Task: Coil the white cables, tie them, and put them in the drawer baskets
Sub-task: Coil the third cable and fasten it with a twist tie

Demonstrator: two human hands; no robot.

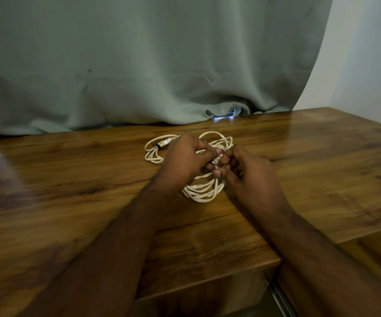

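A coiled white cable lies on the wooden table under both hands. My left hand grips the coil's middle with curled fingers. My right hand pinches a thin dark tie at the same spot, thumb against fingertips. A white plug shows on the near loop. Behind my left hand lies a second white coil, bound with a dark tie, its plug on top. More white loops arc behind my hands. No drawer baskets are in view.
A grey-green curtain hangs down to the table's back edge. A white wall stands at the right. The table's front edge steps back at the lower right, with a metal rail below it.
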